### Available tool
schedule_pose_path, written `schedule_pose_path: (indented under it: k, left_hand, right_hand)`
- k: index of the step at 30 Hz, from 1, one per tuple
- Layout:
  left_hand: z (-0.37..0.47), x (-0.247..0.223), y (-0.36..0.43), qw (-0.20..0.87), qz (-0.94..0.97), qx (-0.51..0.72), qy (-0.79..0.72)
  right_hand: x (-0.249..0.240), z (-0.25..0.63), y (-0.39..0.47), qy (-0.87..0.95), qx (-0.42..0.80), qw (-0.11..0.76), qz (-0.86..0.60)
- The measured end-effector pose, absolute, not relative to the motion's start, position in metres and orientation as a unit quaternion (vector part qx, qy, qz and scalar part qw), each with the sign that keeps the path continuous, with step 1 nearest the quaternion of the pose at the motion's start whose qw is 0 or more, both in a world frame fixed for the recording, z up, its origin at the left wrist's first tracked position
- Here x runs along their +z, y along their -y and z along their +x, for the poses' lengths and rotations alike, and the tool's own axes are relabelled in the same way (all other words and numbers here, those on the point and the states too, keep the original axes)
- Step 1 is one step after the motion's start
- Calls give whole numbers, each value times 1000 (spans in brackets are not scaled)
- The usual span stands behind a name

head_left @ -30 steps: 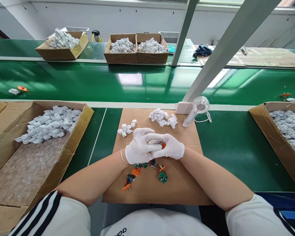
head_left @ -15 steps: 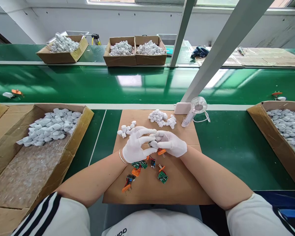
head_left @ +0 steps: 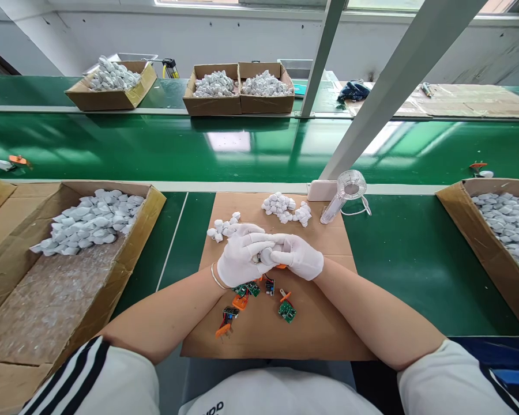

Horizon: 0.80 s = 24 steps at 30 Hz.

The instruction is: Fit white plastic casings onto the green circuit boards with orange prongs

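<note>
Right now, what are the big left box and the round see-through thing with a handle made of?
The left box looks like dull brown cardboard, with creased walls. The round see-through thing seems shiny, clear plastic, possibly glass: light glints on it.

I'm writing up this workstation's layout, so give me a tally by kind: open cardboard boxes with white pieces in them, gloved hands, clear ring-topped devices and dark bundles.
Open boxes: 5
Gloved hands: 2
Clear ring-topped device: 1
Dark bundle: 1
Total: 9
</note>
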<state>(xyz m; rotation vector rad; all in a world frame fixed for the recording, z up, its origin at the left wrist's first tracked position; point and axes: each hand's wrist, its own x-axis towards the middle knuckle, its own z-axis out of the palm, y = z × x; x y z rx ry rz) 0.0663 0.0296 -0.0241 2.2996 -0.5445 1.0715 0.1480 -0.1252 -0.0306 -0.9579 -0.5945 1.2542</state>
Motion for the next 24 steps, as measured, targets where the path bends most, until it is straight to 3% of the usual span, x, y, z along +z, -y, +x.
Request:
schedule_pose_path:
  k: [9,14,24]
  left_hand:
    - [64,-25,-29,327,853,338,227]
    - [62,-31,-31,353,862,291,217]
    - [63,-27,-32,367,825,345,256]
  right_hand:
    - [-27,148,127,248,604,693,-306]
    - [-22,148,125,236,579,705,-335]
    - [-30,150,126,195,575,703,-370]
